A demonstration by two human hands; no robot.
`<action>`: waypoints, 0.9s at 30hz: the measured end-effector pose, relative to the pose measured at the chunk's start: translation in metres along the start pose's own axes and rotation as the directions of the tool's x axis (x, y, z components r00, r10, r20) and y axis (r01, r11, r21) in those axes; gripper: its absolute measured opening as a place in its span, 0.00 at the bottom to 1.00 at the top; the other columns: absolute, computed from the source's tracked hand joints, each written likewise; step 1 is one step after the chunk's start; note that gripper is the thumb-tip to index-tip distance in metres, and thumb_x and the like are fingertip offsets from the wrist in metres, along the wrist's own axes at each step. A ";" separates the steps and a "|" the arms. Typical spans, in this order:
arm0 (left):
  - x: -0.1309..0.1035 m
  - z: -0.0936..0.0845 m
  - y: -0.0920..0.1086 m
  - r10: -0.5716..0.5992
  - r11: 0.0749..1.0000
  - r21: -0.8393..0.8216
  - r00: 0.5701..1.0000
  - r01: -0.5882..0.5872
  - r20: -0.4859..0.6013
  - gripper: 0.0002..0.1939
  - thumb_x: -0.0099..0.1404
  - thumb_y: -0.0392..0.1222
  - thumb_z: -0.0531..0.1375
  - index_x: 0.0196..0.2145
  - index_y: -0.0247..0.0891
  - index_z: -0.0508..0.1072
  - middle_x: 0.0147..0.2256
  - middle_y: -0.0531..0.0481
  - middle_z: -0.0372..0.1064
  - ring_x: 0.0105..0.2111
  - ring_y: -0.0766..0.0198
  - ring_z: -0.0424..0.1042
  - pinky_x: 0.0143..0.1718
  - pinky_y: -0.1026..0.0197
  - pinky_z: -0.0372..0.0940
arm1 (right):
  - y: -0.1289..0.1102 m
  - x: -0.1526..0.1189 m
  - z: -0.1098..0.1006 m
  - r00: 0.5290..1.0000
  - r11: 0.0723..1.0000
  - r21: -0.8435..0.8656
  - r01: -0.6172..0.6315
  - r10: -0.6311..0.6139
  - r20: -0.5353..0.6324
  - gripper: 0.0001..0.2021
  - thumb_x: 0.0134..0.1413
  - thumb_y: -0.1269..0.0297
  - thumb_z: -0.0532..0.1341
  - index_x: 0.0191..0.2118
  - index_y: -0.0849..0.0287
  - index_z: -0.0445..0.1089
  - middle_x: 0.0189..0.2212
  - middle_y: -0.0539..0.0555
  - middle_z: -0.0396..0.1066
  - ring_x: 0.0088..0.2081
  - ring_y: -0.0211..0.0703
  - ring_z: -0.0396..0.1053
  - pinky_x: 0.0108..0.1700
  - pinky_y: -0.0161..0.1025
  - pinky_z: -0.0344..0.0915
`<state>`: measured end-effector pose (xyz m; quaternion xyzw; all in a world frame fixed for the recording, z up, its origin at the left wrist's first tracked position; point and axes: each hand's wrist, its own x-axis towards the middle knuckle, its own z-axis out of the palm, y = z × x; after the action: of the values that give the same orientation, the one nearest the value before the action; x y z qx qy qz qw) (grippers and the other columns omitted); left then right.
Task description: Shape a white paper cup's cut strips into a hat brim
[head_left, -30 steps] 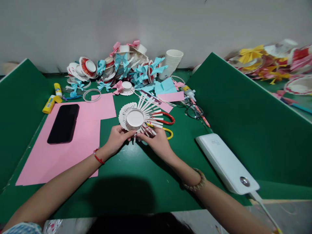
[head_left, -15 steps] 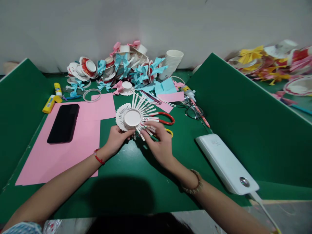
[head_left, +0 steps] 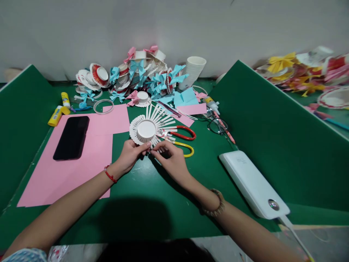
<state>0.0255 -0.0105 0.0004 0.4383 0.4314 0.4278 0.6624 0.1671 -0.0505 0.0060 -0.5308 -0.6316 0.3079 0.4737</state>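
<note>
A white paper cup (head_left: pixel 146 130), cut into a fringe of strips round its base, is held over the table. On its left side the strips are curled into a ruffled rim; on the far and right sides they stick out straight. My left hand (head_left: pixel 132 154) grips the near edge, thumb on top. With thumb and fingertips together, my right hand (head_left: pixel 172 158) pinches at a strip near the left thumb; the exact strip is partly hidden. Scissors (head_left: pixel 184 140) with one red and one yellow handle lie just behind and right of the cup, blades partly covered by strips.
Pink paper sheets (head_left: pixel 89 171) lie at left under a black phone (head_left: pixel 72 138). Glue sticks (head_left: pixel 56 115), a tape ring (head_left: pixel 103 106), finished cup crafts with bows (head_left: pixel 137 71) and stacked paper cups (head_left: pixel 193 72) stand behind. Glasses (head_left: pixel 218 125) and a white power bank (head_left: pixel 253 183) are at right, beside green dividers.
My right hand has moved left and slightly nearer, fingers closing beside my left thumb. The cup has shifted slightly left, and the yellow scissor handle shows more.
</note>
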 end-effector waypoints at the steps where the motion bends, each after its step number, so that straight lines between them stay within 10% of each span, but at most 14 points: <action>1: 0.000 0.000 0.000 0.001 1.000 0.010 1.000 -0.001 -0.003 0.16 0.46 0.43 0.68 0.15 0.32 0.66 0.15 0.55 0.61 0.19 0.73 0.59 0.21 0.68 0.53 | 0.000 0.000 0.000 1.000 1.000 0.010 -0.009 0.009 0.001 0.03 0.48 0.70 0.61 0.27 0.58 0.65 0.24 0.48 0.69 0.25 0.35 0.64 0.29 0.33 0.61; 15: -0.001 0.000 -0.002 0.047 0.994 0.102 0.997 -0.041 -0.057 0.14 0.48 0.43 0.65 0.18 0.32 0.66 0.16 0.54 0.61 0.18 0.73 0.59 0.21 0.67 0.53 | 0.000 -0.001 0.000 1.000 1.000 -0.013 0.023 -0.023 0.011 0.03 0.49 0.71 0.59 0.28 0.57 0.65 0.25 0.49 0.70 0.26 0.37 0.65 0.30 0.35 0.62; 27: -0.001 -0.001 -0.006 0.151 0.966 0.230 0.980 -0.119 -0.127 0.14 0.50 0.46 0.64 0.18 0.33 0.66 0.15 0.56 0.60 0.16 0.74 0.56 0.17 0.69 0.51 | 0.003 -0.008 -0.002 0.923 0.780 -0.522 0.345 -0.383 0.038 0.06 0.54 0.67 0.58 0.35 0.56 0.72 0.36 0.57 0.64 0.30 0.41 0.63 0.29 0.38 0.61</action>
<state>0.0255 -0.0126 -0.0049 0.5061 0.4917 0.4518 0.5459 0.1695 -0.0581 0.0019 -0.5172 -0.7643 0.0096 0.3850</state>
